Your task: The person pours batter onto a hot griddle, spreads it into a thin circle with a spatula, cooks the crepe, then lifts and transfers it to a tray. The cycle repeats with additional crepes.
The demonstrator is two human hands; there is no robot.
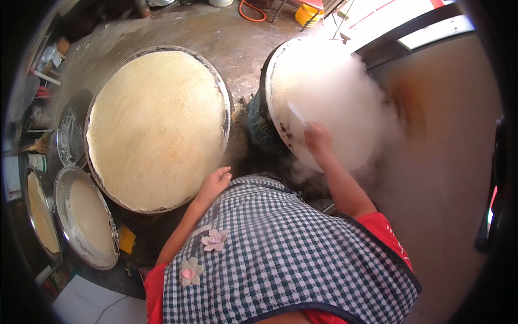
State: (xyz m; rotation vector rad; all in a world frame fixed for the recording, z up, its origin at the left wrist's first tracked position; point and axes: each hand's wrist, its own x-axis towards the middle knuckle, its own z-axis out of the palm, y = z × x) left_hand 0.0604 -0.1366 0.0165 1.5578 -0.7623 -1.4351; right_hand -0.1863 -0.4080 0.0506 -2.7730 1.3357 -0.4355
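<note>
My right hand point(318, 137) is closed round the handle of a thin white flat blade, like a scraper point(297, 115). It reaches over a round steaming griddle point(271, 95) with a pale layer on it; steam hides much of its right side. Dark spots show along the griddle's near left rim. My left hand point(215, 182) is open and holds nothing, its fingers loosely bent beside my checked apron point(280, 237). It lies close to the right-hand edge of a larger round griddle covered by a thin, pale yellow pancake-like sheet point(156, 124).
At the left stand a metal basin of pale batter or flour point(86, 210), another round pan point(40, 213) and a dusty basin point(73, 129). A straw brush point(39, 144) lies beyond them. A yellow bucket point(308, 15) and an orange hose point(250, 19) are at the back.
</note>
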